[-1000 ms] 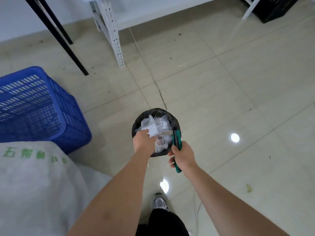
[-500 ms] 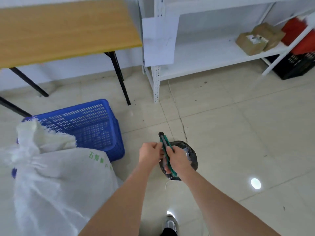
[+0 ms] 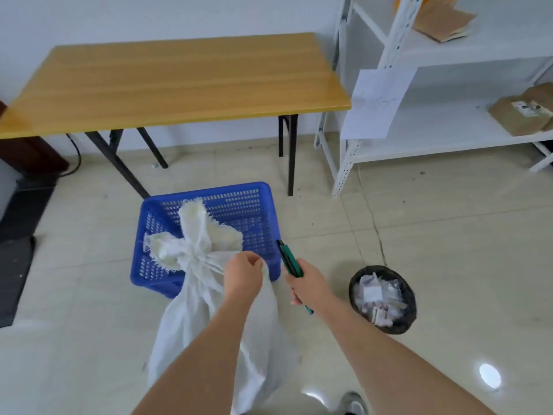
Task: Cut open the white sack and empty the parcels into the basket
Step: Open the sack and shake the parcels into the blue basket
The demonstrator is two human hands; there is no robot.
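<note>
Both hands have left the bin [image 3: 383, 299] at three o'clock: left hand [image 3: 243, 275] now pinches the sack [image 3: 203, 295] neck, right hand [image 3: 311, 284] fingers clamped round the cutter [image 3: 288, 259], ready to cut.

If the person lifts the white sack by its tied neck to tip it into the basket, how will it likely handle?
Probably floppy: the white sack sags and creases below the left hand. It looks full, so likely heavy and awkward. The frayed woven top above the tie over the blue basket may slip.

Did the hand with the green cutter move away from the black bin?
Yes. The right hand with the green cutter was over the black bin; now it is left of it, beside the blue basket.
</note>
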